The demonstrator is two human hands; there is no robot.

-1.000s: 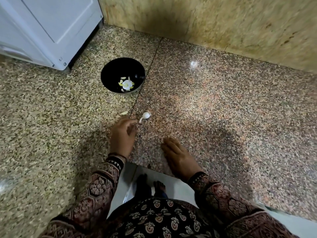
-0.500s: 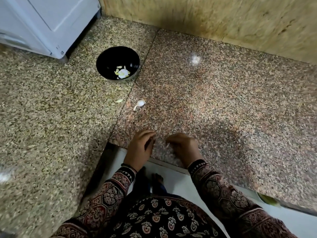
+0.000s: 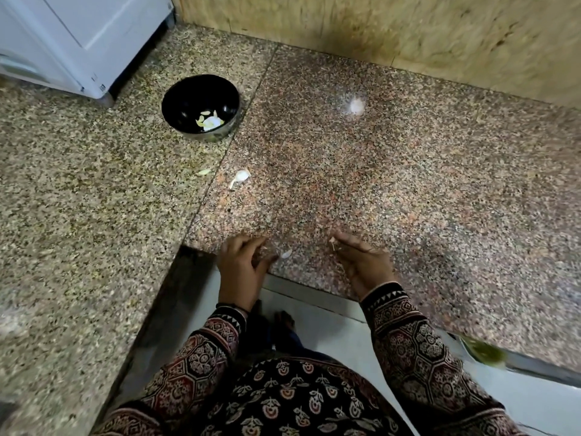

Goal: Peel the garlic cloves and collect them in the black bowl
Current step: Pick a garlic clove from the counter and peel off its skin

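Down at the front edge of the countertop [image 3: 408, 190], both hands are working close together. The left hand [image 3: 242, 265] sits at the edge with its fingers curled inward. A small white piece [image 3: 286, 253] lies just beside its fingertips, tilted on a diagonal. Whether the hand actually touches or grips it, I can't tell, nor whether it is clove or skin. Over to the right hand [image 3: 361, 262]: fingers bunched, narrow, tips pointing away from the body and nipping a tiny pale scrap [image 3: 332, 243]. Further back, near the seam [image 3: 220, 165] between the two slabs, one unpeeled garlic clove [image 3: 240, 177] lies flat. Its long axis runs diagonally, fat end toward the far right and thin tail trailing back toward the front left. Just beside it, across the seam, there's a yellowish fleck of skin [image 3: 204, 172]. Toward the far left corner stands the black bowl [image 3: 188, 92], upright, with pale peeled pieces [image 3: 210, 121] gathered at its near inner side. Behind the bowl is a white appliance [image 3: 78, 42], and a tan wall [image 3: 377, 33] runs along the far edge.
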